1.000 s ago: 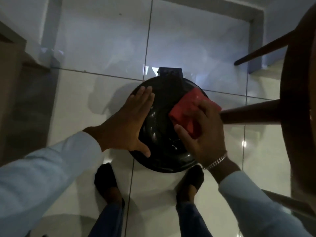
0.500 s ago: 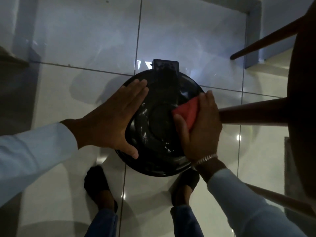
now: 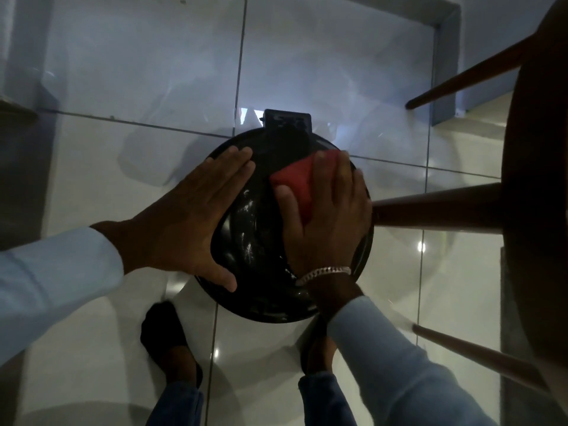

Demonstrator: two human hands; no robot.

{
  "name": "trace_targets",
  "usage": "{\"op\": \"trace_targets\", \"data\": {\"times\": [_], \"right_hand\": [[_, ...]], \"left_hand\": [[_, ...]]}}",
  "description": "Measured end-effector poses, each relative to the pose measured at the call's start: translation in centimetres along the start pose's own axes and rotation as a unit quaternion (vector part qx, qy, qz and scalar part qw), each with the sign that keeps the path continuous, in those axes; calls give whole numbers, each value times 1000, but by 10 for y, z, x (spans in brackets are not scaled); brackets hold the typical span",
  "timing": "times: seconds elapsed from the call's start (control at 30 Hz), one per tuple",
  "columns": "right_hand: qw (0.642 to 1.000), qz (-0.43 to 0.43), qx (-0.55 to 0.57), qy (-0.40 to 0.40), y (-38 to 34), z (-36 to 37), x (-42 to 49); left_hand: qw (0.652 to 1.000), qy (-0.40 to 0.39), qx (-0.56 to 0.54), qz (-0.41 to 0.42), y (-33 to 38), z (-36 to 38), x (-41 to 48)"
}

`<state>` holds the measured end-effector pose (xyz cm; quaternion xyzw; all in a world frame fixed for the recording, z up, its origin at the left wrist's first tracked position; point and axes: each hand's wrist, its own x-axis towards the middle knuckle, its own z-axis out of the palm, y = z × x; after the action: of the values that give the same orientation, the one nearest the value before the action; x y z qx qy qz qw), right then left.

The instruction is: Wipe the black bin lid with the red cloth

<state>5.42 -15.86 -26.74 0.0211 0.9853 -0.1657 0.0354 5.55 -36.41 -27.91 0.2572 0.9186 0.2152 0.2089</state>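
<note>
A round, glossy black bin lid (image 3: 261,241) sits below me on the tiled floor, its hinge block at the far edge. My left hand (image 3: 190,219) lies flat on the lid's left rim, fingers spread and pointing away. My right hand (image 3: 325,222) presses a folded red cloth (image 3: 295,182) onto the lid's right half; the cloth shows between thumb and fingers, the remainder hidden under the palm. Pale streaks mark the lid's middle.
A dark wooden stool (image 3: 534,192) stands close on the right, one leg (image 3: 430,207) reaching to the lid's right rim. My two feet (image 3: 166,339) are just in front of the bin. Glossy white floor tiles (image 3: 153,72) stretch beyond, with a wall corner at upper right.
My right hand has slid the red cloth from the lid's right edge toward its far middle. The left hand stays on the left rim.
</note>
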Motion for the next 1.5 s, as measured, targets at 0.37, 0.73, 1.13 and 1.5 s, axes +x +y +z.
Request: {"op": "trace_targets", "data": {"times": [0.37,0.73,1.13,1.5], "right_hand": [[1000,-8,-17,10,16,4,-27],[997,66,38,6,21,7,-94],[997,45,47,34,-11,17,-96],[973,-221,57,-36,-3,3,-7]], "left_hand": [[1000,10,3,10,-1,-2,-2],[1000,9,-5,2,0,0,0],[1000,21,-4,23,-6,0,-1],[998,49,-45,6,-17,11,-14]]}}
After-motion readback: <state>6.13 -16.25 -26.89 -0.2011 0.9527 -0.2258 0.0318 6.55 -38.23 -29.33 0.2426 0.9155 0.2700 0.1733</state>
